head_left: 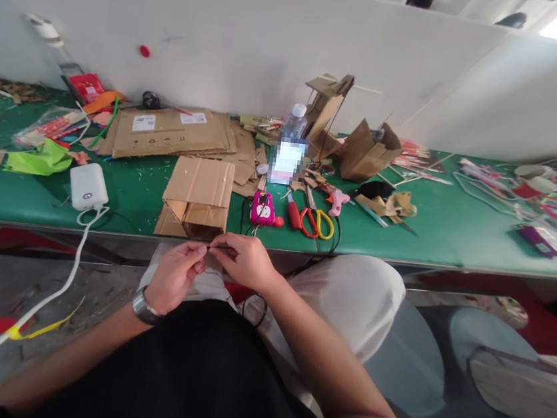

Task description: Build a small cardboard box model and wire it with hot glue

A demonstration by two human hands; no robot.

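Note:
My left hand and my right hand meet in front of the table edge, fingertips almost touching. Pinched between the fingers of both is a thin black cord; its exact kind is too small to make out. Just beyond the fingers, an open-sided cardboard box stands at the table's front edge. To its right lies a magenta box-like item with a white face print and dark wires on it. Past that are a red-handled tool, scissors with red and yellow handles, and a pink glue gun.
A white power adapter with a thick cable sits at the left of the green table. Behind are flattened cardboard, a plastic bottle, a lit phone and a cardboard structure. Craft scraps crowd the right end.

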